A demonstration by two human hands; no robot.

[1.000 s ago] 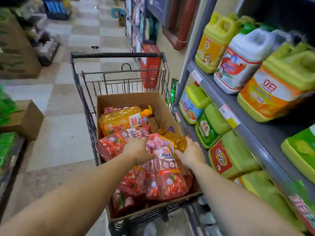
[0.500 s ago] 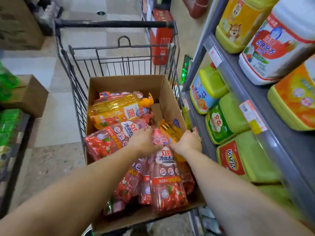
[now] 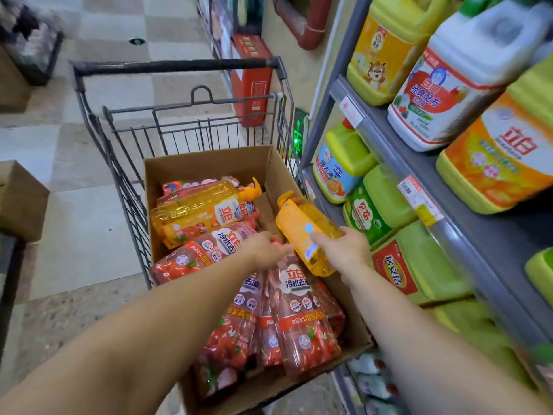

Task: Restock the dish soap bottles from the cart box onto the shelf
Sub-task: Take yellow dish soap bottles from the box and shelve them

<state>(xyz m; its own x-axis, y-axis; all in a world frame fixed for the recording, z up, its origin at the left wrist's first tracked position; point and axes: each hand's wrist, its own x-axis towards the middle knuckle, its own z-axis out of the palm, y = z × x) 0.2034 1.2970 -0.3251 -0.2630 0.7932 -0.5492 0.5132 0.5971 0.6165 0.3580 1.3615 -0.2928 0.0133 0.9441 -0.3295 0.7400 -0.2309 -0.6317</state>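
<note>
A cardboard box (image 3: 209,166) sits in the wire cart (image 3: 179,65) and holds several red and orange dish soap bottles lying flat. My right hand (image 3: 344,250) grips an orange dish soap bottle (image 3: 302,226), lifted above the box's right side with its cap pointing away from me. My left hand (image 3: 266,250) reaches down among the red bottles (image 3: 302,324) at the box's middle; its fingers are hidden behind the lifted bottle. The grey shelf (image 3: 398,163) runs along the right.
Large yellow, white and green detergent jugs (image 3: 466,85) fill the upper shelf level, and green jugs (image 3: 377,205) crowd the lower one. A red carton (image 3: 251,82) stands on the floor beyond the cart. Brown boxes (image 3: 21,199) sit at the left.
My right hand has lifted the orange bottle up out of the box toward the right. My left hand stays low on the red bottles. The view has moved closer to the shelf.
</note>
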